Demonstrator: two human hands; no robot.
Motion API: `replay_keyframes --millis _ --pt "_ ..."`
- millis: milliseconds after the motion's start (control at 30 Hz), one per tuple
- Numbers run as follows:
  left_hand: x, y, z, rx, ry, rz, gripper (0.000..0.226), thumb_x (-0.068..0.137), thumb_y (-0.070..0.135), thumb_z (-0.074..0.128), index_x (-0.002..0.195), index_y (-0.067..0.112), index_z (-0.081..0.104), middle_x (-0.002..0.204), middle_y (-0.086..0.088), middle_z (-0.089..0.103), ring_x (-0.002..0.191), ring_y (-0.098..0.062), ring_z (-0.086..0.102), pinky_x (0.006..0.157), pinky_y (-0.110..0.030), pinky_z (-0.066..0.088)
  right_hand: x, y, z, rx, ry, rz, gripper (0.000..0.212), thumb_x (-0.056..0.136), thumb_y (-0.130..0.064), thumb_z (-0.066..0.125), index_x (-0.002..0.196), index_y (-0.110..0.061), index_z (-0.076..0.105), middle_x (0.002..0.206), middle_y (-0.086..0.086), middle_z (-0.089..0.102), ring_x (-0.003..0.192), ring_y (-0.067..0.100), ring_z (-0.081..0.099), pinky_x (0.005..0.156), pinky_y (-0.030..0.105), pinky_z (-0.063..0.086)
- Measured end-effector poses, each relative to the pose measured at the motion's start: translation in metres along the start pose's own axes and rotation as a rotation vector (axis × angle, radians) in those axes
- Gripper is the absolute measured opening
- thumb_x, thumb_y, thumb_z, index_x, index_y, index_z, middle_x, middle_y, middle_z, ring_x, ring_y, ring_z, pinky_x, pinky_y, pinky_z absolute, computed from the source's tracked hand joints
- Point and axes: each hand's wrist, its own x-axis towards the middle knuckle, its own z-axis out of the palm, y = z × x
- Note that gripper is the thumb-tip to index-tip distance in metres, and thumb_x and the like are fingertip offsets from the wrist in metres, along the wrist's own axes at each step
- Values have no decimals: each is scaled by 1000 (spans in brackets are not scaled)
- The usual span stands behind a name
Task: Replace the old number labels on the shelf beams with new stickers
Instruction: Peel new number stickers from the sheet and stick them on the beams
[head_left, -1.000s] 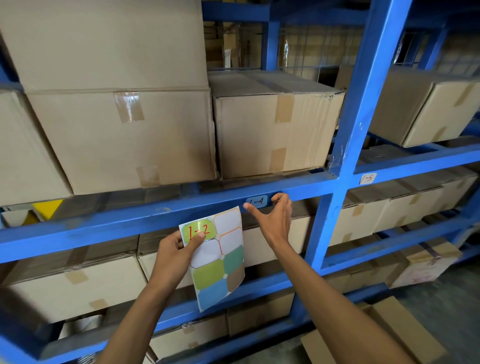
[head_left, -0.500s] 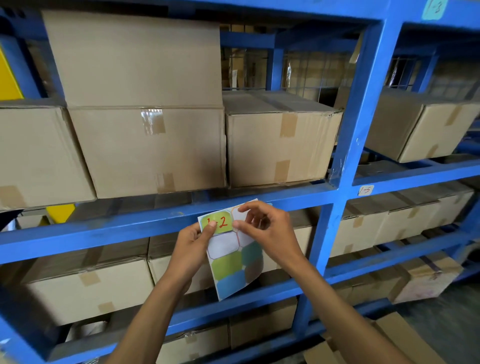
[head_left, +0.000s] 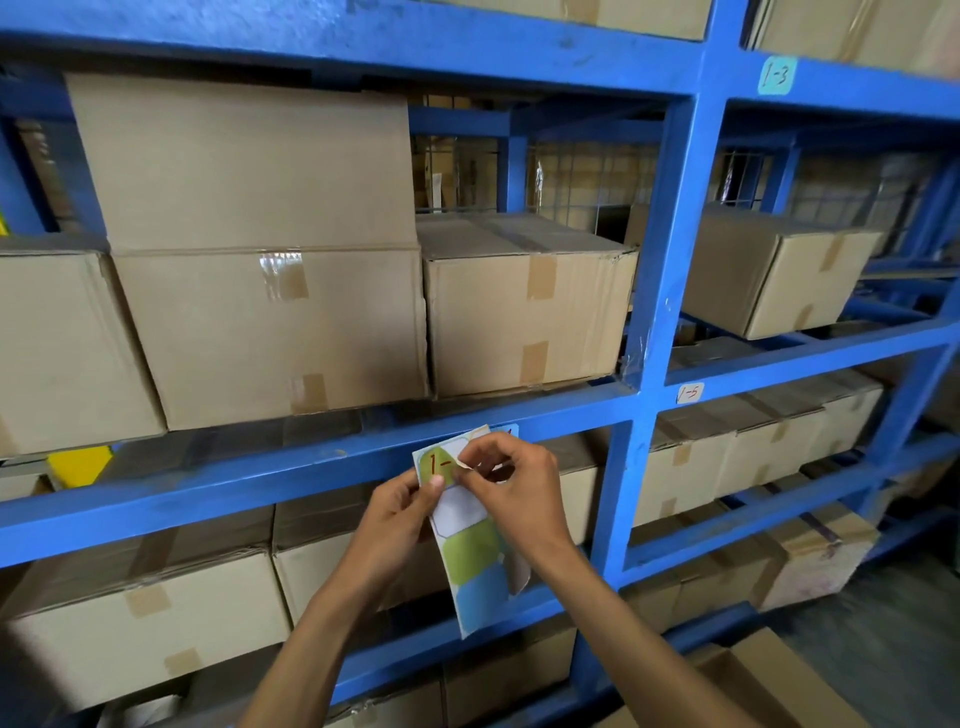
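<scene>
My left hand (head_left: 397, 506) holds a sticker sheet (head_left: 475, 561) by its upper left edge, in front of the blue shelf beam (head_left: 260, 467). The sheet carries a green sticker (head_left: 435, 465) with red writing "1-", blank white backing, and green and blue stickers below. My right hand (head_left: 511, 478) pinches the right edge of the green sticker, which curls up off the sheet. A blue label on the beam behind the hands is mostly hidden. Other labels read "1-5" (head_left: 690, 393) and "1-3" (head_left: 776, 75).
Taped cardboard boxes (head_left: 270, 322) fill the shelves above and below the beam. A blue upright post (head_left: 660, 291) stands right of my hands. An open box (head_left: 748, 686) lies on the floor at lower right. A yellow object (head_left: 78, 464) sits at the left.
My right hand left the blue label on the beam and came to the sheet, where it now lifts the green sticker's edge. The view tilted upward.
</scene>
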Motion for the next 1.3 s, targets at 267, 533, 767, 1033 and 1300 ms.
replay_keyframes --millis 267,533,767,1033,1300 --pt "6 10 -4 132 10 61 26 99 6 53 113 23 67 108 2 77 99 -12 72 87 -29 58 22 -20 -19 195 -156 146 14 76 -9 83 79 -17 71 80 2 76 75 7 70 68 16 53" --pt "31 28 0 24 110 18 21 100 17 53 111 20 71 95 3 80 88 -18 76 75 -35 62 55 -43 -42 413 -175 194 16 80 -2 77 79 -13 67 78 10 74 73 20 68 62 30 57" --pt "67 83 0 -26 143 155 18 99 11 54 96 16 71 77 7 79 68 -6 73 60 -21 59 114 -81 -71 511 -54 93 14 83 -3 75 78 -13 66 76 15 72 57 18 65 49 22 53" --pt "98 163 -9 -5 187 328 15 96 9 61 101 14 74 84 0 81 72 -11 75 59 -22 59 195 -128 -94 553 5 -26 3 85 -9 74 86 -8 72 80 6 75 69 13 68 50 20 56" --pt "130 206 -16 32 330 387 13 95 13 63 100 14 75 84 -4 81 71 -18 76 60 -32 62 271 -158 -102 562 86 -120 21 82 -6 77 98 4 68 77 10 72 55 12 59 45 16 51"
